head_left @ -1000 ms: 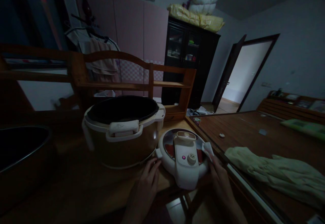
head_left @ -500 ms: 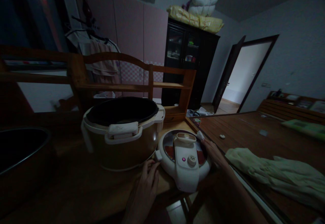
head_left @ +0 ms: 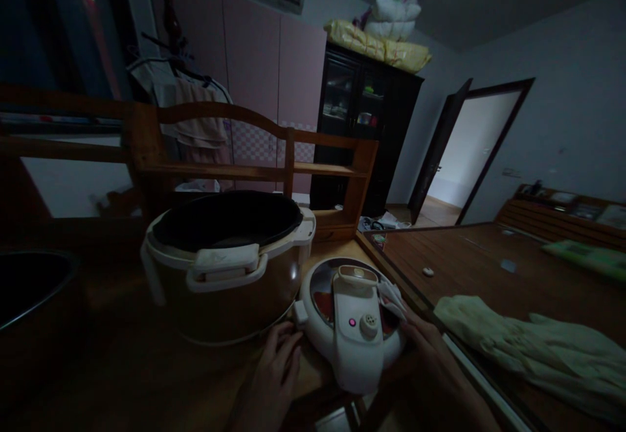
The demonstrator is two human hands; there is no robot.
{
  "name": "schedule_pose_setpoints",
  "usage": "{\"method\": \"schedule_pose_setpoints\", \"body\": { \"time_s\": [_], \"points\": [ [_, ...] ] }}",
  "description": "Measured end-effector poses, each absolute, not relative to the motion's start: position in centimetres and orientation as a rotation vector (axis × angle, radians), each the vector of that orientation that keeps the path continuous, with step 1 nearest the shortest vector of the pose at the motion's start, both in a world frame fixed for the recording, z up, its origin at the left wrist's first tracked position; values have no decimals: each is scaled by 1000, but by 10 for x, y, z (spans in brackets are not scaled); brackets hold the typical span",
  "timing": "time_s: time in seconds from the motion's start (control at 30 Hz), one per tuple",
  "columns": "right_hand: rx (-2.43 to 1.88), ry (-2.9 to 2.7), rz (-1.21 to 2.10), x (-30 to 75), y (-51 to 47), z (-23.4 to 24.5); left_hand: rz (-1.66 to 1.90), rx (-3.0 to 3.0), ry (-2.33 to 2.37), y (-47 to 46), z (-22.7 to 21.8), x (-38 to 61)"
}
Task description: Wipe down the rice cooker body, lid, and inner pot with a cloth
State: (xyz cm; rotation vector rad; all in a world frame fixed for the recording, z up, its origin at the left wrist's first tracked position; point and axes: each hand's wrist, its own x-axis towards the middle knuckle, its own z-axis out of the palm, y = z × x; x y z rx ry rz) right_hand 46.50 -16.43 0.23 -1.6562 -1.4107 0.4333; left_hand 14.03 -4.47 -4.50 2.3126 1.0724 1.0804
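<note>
Holding a white cloth (head_left: 390, 295), the right hand (head_left: 426, 340) is at the lid (head_left: 358, 357); whether the left hand (head_left: 274, 363) beside it grips, I cannot tell.

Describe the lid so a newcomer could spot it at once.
On the wooden desk, find the open pot with the white front handle. Right of it in view sits the round, white-rimmed lid. Unlike the pot, it has a broad white bar across its top, carrying a pink button beside a round knob.
</note>
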Motion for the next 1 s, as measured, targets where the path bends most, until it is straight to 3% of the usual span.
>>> {"method": "schedule_pose_setpoints", "body": {
  "time_s": [0.3,0.67,0.83,1.0],
  "points": [
    [-1721,-1525,242,475,-115,17,1075,2259,1027,-45,-39,141],
    [-1758,-1531,318,462,-161,30,1119,2197,1001,-47,-39,143],
    [-2031,-1366,175,493,-175,23,1115,2203,998,-45,-36,141],
    [-1927,-1358,87,498,-155,30,1114,2252,1004,-45,-40,142]
  ]
}}
